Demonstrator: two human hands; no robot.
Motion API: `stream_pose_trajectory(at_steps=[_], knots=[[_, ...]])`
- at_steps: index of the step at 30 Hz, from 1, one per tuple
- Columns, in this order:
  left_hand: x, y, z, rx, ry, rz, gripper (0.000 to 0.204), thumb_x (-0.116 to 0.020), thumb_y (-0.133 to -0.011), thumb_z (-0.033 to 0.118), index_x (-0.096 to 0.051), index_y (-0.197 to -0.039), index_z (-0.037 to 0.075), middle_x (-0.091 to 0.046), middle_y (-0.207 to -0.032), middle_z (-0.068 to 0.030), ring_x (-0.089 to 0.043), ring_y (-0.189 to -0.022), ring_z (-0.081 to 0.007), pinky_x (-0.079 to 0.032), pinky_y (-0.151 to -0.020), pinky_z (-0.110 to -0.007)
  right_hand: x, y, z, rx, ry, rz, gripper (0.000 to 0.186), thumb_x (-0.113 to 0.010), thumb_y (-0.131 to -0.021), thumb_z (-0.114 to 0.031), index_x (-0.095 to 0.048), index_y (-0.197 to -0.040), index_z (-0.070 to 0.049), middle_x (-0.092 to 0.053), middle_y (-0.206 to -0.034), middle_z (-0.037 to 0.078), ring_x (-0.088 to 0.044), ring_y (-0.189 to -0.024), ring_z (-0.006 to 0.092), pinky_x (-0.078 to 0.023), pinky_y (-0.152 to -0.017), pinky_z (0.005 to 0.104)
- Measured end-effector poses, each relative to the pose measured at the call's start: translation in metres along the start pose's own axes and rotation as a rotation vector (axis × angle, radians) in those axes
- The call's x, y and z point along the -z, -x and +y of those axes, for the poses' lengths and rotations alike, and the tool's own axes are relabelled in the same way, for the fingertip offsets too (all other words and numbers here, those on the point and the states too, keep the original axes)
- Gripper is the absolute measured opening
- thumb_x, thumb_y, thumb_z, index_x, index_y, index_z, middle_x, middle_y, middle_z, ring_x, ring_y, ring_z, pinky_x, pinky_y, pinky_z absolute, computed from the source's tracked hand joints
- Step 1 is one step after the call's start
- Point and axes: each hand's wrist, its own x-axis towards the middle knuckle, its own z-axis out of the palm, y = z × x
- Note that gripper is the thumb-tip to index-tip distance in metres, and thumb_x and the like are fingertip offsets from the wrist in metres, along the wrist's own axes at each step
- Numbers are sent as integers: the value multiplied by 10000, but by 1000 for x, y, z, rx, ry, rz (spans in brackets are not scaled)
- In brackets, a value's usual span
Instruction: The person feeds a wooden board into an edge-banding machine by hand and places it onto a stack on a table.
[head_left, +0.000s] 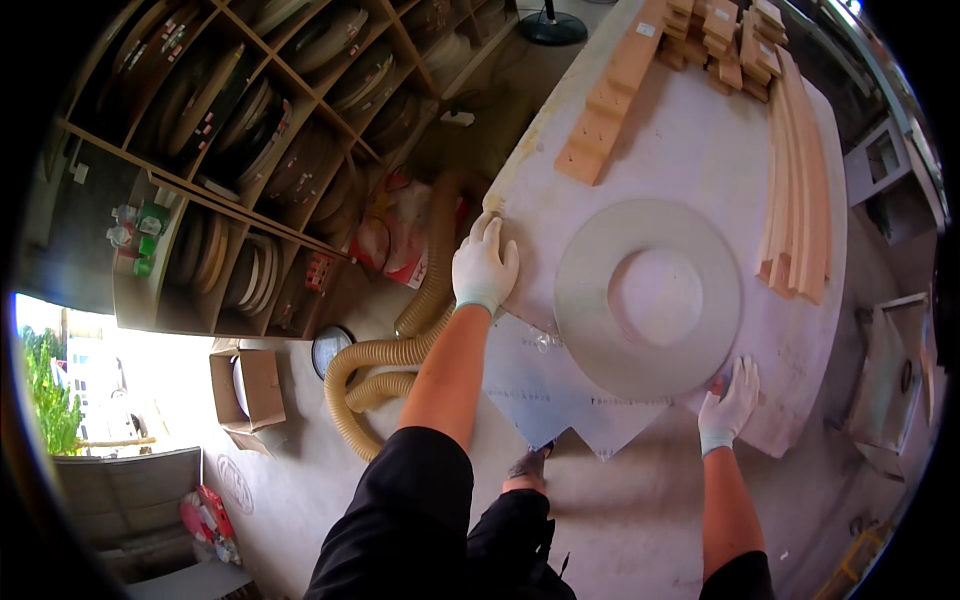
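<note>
Far left, green leaves (48, 395) in bright daylight, beyond an opening. Then wooden shelves (150, 310) packed with thin round discs (210, 255), mostly standing on edge, and a brown cardboard box (265, 390) on the floor below. Next, a tan, ribbed, flexible hose (375, 355) looping across smooth, pale floor (610, 520), with a red-and-white plastic bag (405, 225) behind. Left hand (484, 265) in a thin white glove, palm down and fingers loosely spread at the table's left edge, nothing grasped; near the fingertips, a small yellowish lump (493, 203). Below that hand, a bluish-grey sheet (560, 400) with two pointed corners overhanging the near edge, exact material unclear. Farther right, flat on the table (690, 160), a broad, smooth, matt grey ring (583, 295) around a large round hole, its lower rim overlapping the sheet. Table top whitish and faintly stained, with rounded corners. Beyond the ring, orange-brown wooden boards (610, 110) and a pile of short wooden blocks (720, 45). Right hand (732, 400), also white-gloved, opened out at the near edge, just beside the ring's lower right rim, grasping nothing; thumb contact impossible to tell. Right of the ring, long, slightly curved wooden strips (795, 200) side by side; at far right, a grey box-shaped unit (885, 390).
</note>
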Motion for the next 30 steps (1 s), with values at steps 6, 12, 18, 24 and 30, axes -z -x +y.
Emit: stream_pose_trajectory(at_steps=[6, 12, 18, 24, 30], knots=[[-3, -73, 60, 20, 29, -131, 427, -567, -910, 241, -623, -1272, 22, -589, -1393, -209, -578, -1255, -388, -489, -1042, -463, 3, -54, 17, -65, 49, 28, 587, -665, -782, -120, -564, -1347, 0, -524, -1451, 221, -453, -1370, 418, -315, -1172, 531], [-43, -118, 10, 30, -118, 131, 433, -538, -970, 256, -603, -1333, 29, -558, -1443, -174, -606, -1173, -409, -502, -986, -488, -21, -128, -33, -76, -40, -4, 585, -663, -831, -253, -562, -1361, -27, -515, -1473, 174, -420, -1399, 380, -287, -1184, 516], [-75, -120, -9, -101, -189, 234, 435, -521, -992, 262, -591, -1345, 17, -556, -1412, -241, -546, -1257, -412, -450, -1063, -459, -30, -160, -37, -132, -69, -17, 576, -676, -836, -299, -579, -1350, -57, -519, -1470, 141, -412, -1408, 341, -272, -1196, 510], [-78, -57, 190, -257, 541, 80, 403, -553, -951, 65, -534, -1340, -36, -520, -1389, -221, -470, -1318, -337, -373, -1130, -461, -15, -193, -47, -90, -106, -82, 578, -667, -839, -340, -583, -1356, -93, -519, -1465, 117, -405, -1416, 309, -251, -1203, 514], [-148, -28, 310, -591, 322, -261, 516, -528, -920, 326, -555, -1344, 33, -519, -1448, -214, -400, -1402, -448, -261, -1176, -573, -74, -220, -38, -29, -170, -47, 431, -544, -921, -312, -634, -1296, -120, -537, -1466, 50, -403, -1425, 263, -261, -1209, 476]])
